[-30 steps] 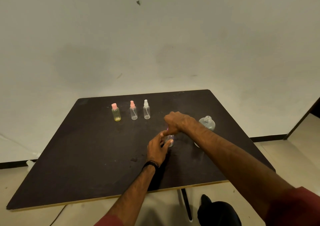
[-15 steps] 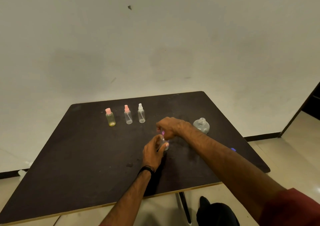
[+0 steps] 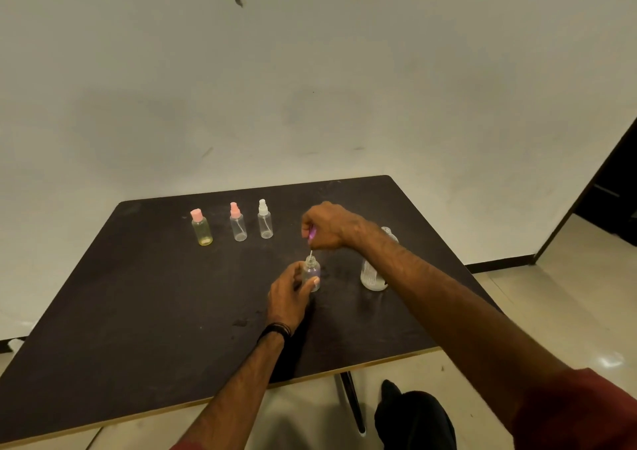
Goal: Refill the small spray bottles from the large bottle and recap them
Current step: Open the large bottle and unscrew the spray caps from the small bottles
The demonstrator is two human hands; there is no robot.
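Dark table (image 3: pixel 138 311), right hand (image 3: pixel 325 225) raised.

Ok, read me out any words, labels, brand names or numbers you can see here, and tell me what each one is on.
No text can be read in this view.
Large bottle: faint dark print low on its clear wall, too small and blurred to read.
Three capped small bottles at the back, from the yellowish one rightward: no label visible.
Open small bottle in the left hand: no print visible.
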